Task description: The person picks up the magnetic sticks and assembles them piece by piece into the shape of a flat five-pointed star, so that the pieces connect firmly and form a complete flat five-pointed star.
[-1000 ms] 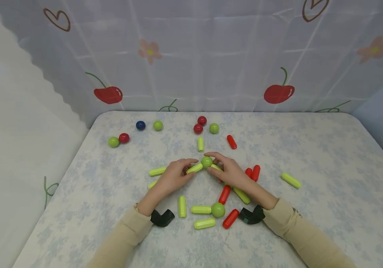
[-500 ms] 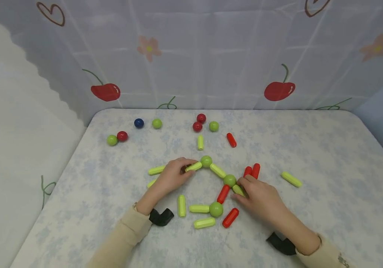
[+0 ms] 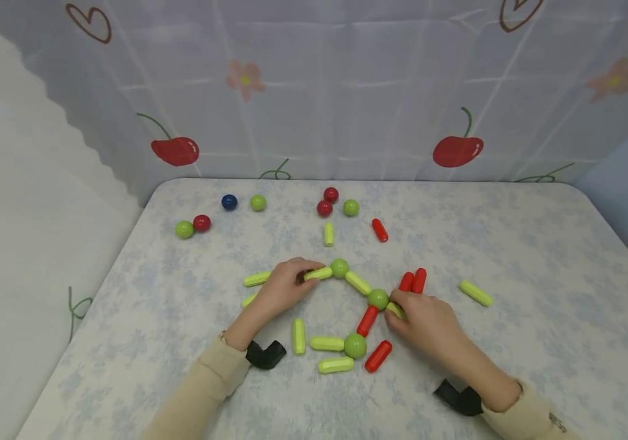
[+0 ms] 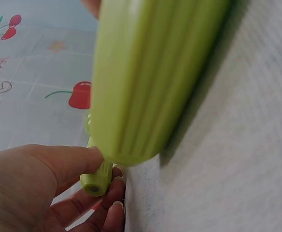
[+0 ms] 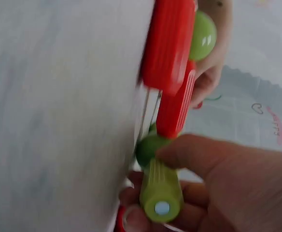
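Observation:
In the head view my left hand (image 3: 288, 287) pinches a lime magnetic stick (image 3: 317, 274) whose far end meets a green ball (image 3: 339, 267). From that ball another lime stick (image 3: 358, 283) runs to a second green ball (image 3: 378, 299). My right hand (image 3: 429, 321) grips a lime magnetic stick (image 5: 160, 193) between thumb and fingers, its end against the second ball. A red stick (image 3: 368, 321) links this ball to a third green ball (image 3: 355, 346), which has a lime stick (image 3: 327, 343) on its left. The right hand hides part of its stick.
Loose lime sticks (image 3: 299, 336) and a red stick (image 3: 378, 356) lie near the joined pieces. Two red sticks (image 3: 419, 280) sit just beyond my right hand. Further back are several balls, among them a blue ball (image 3: 229, 202) and a red ball (image 3: 324, 208).
My right hand has left the upper stick beside the top ball and moved right and nearer, taking hold of the lime stick at the second ball. The left hand keeps its grip.

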The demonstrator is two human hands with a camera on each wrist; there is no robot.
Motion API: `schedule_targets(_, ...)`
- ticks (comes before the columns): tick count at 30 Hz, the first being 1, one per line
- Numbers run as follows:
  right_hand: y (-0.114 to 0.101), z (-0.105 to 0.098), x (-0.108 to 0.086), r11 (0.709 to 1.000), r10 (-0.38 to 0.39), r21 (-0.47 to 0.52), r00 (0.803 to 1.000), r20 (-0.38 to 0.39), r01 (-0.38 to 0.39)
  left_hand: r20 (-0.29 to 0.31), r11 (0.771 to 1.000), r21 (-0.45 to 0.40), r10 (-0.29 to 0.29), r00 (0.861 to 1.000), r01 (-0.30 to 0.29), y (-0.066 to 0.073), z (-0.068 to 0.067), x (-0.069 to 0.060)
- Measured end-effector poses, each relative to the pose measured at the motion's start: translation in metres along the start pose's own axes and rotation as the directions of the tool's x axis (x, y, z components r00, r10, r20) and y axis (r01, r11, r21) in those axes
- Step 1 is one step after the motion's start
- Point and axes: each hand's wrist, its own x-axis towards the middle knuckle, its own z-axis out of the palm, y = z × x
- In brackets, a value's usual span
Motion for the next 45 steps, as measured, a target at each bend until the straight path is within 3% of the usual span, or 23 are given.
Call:
schedule_targets(9, 0.005, -0.007, -0.003, 0.996, -0.065, -0.068, 0.998, 0.001, 0.065, -0.001, 1.000, -0.006, 0.008, 1.000, -0.008, 0.000, 0.001, 0.000)
schedule_targets(16, 0.001, -0.019, -0.006, 0.986, -0.010, -0.166, 0.989, 0.146, 0.034, -0.005, 1.000, -0.017, 0.007, 1.000, -0.007, -0.001, 0.000, 0.000)
schedule_targets(19, -0.003, -0.034, -0.002, 0.984, -0.039, -0.167, 0.991, 0.127, 0.060, -0.008, 1.000, -0.014, 0.004, 1.000, -0.004, 0.000, -0.002, 0.000)
schedule_targets(22, -0.007, -0.043, 0.013, 0.990, -0.107, -0.083, 0.993, 0.047, 0.111, -0.016, 1.000, -0.004, -0.013, 1.000, 0.013, 0.000, -0.004, 0.000)
schedule_targets(24, -0.010, -0.041, 0.028, 0.987, -0.155, 0.043, 0.988, 0.004, 0.154, -0.026, 1.000, -0.001, -0.026, 0.999, 0.026, 0.000, -0.004, 0.000)
schedule_targets(27, -0.010, -0.031, 0.051, 0.953, -0.185, 0.248, 0.982, 0.030, 0.172, -0.031, 0.999, -0.011, -0.037, 0.999, 0.037, 0.001, -0.003, 0.000)
schedule_targets(29, -0.009, -0.021, 0.061, 0.938, -0.187, 0.314, 0.978, 0.093, 0.150, -0.031, 0.999, -0.019, -0.039, 0.999, 0.039, 0.001, -0.001, 0.000)
schedule_targets(32, -0.007, -0.005, 0.067, 0.941, -0.190, 0.313, 0.968, 0.166, 0.131, -0.036, 0.999, -0.023, -0.033, 0.999, 0.032, 0.001, 0.003, 0.000)
schedule_targets(34, -0.006, 0.003, 0.067, 0.944, -0.189, 0.303, 0.967, 0.172, 0.131, -0.042, 0.999, -0.018, -0.029, 0.999, 0.029, 0.001, 0.004, 0.000)
schedule_targets(45, 0.003, 0.016, 0.072, 0.898, -0.167, 0.421, 0.984, 0.062, 0.125, -0.066, 0.999, -0.018, -0.039, 0.997, 0.037, 0.002, -0.006, 0.000)
